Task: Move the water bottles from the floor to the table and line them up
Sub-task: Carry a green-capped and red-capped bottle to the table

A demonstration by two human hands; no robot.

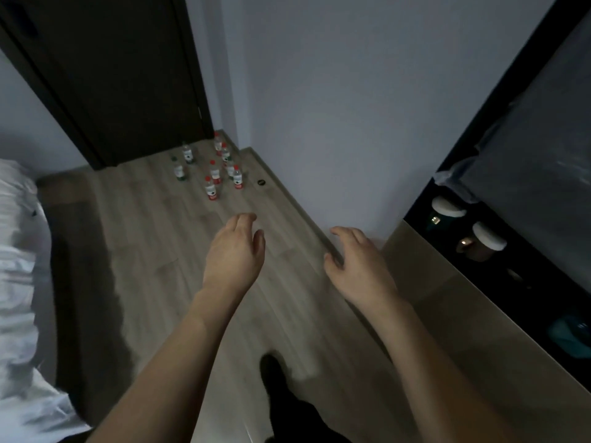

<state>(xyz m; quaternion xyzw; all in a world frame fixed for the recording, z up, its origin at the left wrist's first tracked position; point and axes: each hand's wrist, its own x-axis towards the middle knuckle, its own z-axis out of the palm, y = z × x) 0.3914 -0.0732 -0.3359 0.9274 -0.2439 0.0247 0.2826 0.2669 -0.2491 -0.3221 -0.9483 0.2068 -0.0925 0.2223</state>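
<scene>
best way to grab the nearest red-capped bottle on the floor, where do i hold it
Grip the nearest red-capped bottle around its clear body, between cap and red label, coming from the near side. It stands upright at the front of the cluster, apart from its neighbours, so nothing blocks that side. Both the left hand and right hand are free.

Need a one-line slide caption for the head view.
Both bare hands, left and right, reach empty toward the water bottles clustered upright on the wood floor by the dark door.

Dim room: pale wood floor point(153, 238), grey walls point(335, 100), dark door point(128, 75), white bedding point(19, 251) left.
</scene>
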